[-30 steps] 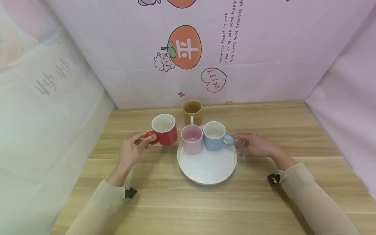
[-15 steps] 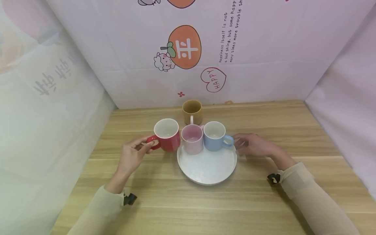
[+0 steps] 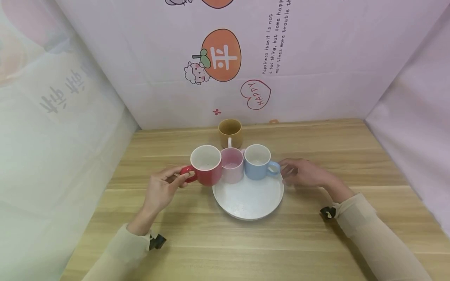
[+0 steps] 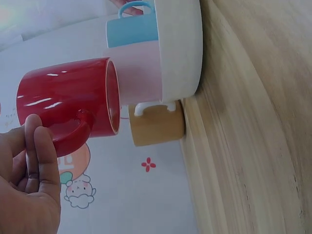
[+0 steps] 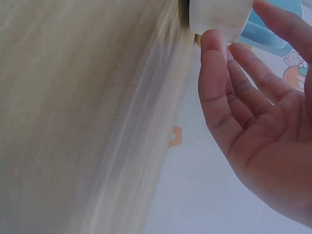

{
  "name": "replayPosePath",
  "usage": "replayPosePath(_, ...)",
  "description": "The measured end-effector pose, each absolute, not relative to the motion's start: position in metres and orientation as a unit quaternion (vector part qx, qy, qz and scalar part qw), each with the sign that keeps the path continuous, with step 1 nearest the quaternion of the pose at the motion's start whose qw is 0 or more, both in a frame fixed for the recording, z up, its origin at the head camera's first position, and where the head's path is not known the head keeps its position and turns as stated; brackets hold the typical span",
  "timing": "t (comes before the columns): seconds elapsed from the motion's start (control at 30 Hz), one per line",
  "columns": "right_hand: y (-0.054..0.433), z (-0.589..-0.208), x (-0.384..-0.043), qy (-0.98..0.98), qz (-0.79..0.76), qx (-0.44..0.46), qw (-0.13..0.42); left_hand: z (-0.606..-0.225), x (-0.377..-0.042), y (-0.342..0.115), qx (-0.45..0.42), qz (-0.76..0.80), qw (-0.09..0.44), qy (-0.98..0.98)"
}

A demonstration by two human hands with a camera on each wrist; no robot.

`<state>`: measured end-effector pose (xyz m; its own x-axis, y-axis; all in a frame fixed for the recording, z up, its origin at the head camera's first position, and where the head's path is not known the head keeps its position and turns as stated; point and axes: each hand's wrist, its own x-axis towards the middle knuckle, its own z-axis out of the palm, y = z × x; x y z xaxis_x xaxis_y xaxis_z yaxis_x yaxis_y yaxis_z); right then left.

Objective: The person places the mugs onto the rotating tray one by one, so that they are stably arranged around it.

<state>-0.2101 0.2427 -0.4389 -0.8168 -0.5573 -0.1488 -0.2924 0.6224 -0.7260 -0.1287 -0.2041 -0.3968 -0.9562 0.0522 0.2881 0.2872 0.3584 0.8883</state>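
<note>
My left hand pinches the handle of a red mug with a white inside. The mug is upright and held in the air, overlapping the left rim of a round white tray in the head view. In the left wrist view, its base stays above the tray's rim level. On the tray's far part stand a pink mug and a light blue mug, side by side. My right hand has loosely bent fingers right at the tray's right wall, near the blue mug's handle.
A mustard-brown mug with a white handle stands on the wooden table behind the tray. Printed cloth hangs behind the table's far edge, and more cloth hangs at both sides.
My left hand has carried the red mug rightward and nearer to me, from beside the tray to over its left edge, partly covering the pink mug. The right hand stays put.
</note>
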Motion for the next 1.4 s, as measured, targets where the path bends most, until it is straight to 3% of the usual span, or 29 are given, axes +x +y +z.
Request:
replayPosePath(0.73, 0.244, -0.442, -0.214, 0.889, -0.346, -0.227, 0.193, -0.403, -0.118, -0.179, -0.161, -0.574, 0.056, -0.801)
replayPosePath(1.4, 0.242, -0.439, -0.211, 0.882, -0.354, -0.245, 0.189, -0.411, -0.121, -0.150, -0.160, -0.590, 0.000, -0.792)
